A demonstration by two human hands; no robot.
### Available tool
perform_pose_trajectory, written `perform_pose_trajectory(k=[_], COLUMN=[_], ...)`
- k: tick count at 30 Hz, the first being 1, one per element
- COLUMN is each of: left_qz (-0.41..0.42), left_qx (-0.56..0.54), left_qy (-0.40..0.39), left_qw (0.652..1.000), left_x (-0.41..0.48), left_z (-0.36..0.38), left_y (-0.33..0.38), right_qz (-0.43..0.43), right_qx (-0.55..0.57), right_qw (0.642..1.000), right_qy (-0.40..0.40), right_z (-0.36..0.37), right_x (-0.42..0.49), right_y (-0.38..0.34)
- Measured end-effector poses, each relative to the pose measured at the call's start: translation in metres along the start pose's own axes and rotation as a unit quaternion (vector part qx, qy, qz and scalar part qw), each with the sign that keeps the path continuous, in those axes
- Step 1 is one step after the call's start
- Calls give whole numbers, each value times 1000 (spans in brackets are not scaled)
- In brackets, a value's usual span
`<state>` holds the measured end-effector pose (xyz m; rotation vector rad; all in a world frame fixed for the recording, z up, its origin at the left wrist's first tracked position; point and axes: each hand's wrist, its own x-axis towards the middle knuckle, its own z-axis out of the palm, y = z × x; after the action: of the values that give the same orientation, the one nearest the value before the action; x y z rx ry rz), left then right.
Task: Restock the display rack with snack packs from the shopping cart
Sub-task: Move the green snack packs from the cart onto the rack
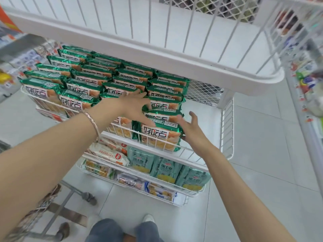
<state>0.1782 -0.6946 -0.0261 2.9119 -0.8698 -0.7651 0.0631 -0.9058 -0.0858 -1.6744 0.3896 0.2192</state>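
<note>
A white wire display rack (227, 130) holds rows of green snack packs (82, 84) on its middle shelf. My left hand (134, 105) lies flat with fingers spread on the packs at the front right of the rows. My right hand (190, 130), fingers apart, touches the right end of the frontmost green pack (159, 135), which leans against the shelf's front rail. Neither hand grips a pack. The shopping cart (52, 212) shows only as a metal frame with a wheel at the lower left.
The top shelf (157, 55) of the rack overhangs the packs. The right part of the middle shelf (204, 117) is bare white. Lower shelves hold pale teal packs (166, 170) and other snacks. My feet stand on the tile floor below. Store shelves (307, 84) run along the right.
</note>
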Motion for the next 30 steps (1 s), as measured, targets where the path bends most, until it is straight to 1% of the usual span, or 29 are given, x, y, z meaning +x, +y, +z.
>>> perform_pose_trajectory(k=[3,6,7,9,11,12,14,17,19,21,22,23,24,25,26,27,29,30], left_qz=[-6,-12,-18,-26,-27,-23,-15,-18,-30,-44,-51,-55,-58,-59,-61,-63,-64,-63], left_qx=[-37,-110,-119,-90,-58,-60,-91,-111,-119,-106,-84,-58,-31,-6,13,25,34,35], left_qy=[22,9,2,-13,-21,-20,-24,-56,-67,-59,-49,-34,-18,-3,9,16,15,12], left_qw=[999,994,993,996,998,998,995,992,990,992,994,996,998,998,998,998,997,997], left_x=[2,1,1,2,3,2,2,4,6,8,8,8,9,9,9,9,10,11], left_z=[10,11,12,15,18,18,13,5,2,5,9,13,18,23,27,30,31,30], left_y=[-11,-6,-2,2,2,2,-1,-6,-4,-1,-1,-1,-3,-5,-7,-8,-9,-10], right_qz=[-13,11,20,53,89,96,99,117,118,82,41,-31,-125,-212,-261,-274,-265,-262], right_qx=[-13,9,4,-39,-61,-65,-49,21,18,-2,-33,-107,-208,-295,-345,-362,-344,-331], right_qw=[999,997,996,992,988,987,987,983,983,989,995,993,970,931,901,891,899,905], right_qy=[-30,-74,-88,-107,-114,-112,-119,-138,-139,-120,-84,-35,15,43,39,8,-49,-57], right_z=[16,12,6,-3,-3,2,12,18,18,17,16,16,15,14,13,12,14,18], right_x=[2,7,6,8,13,12,18,30,26,16,9,1,-4,-5,-2,3,16,20], right_y=[5,5,2,2,4,1,0,5,4,4,4,3,4,5,8,8,13,14])
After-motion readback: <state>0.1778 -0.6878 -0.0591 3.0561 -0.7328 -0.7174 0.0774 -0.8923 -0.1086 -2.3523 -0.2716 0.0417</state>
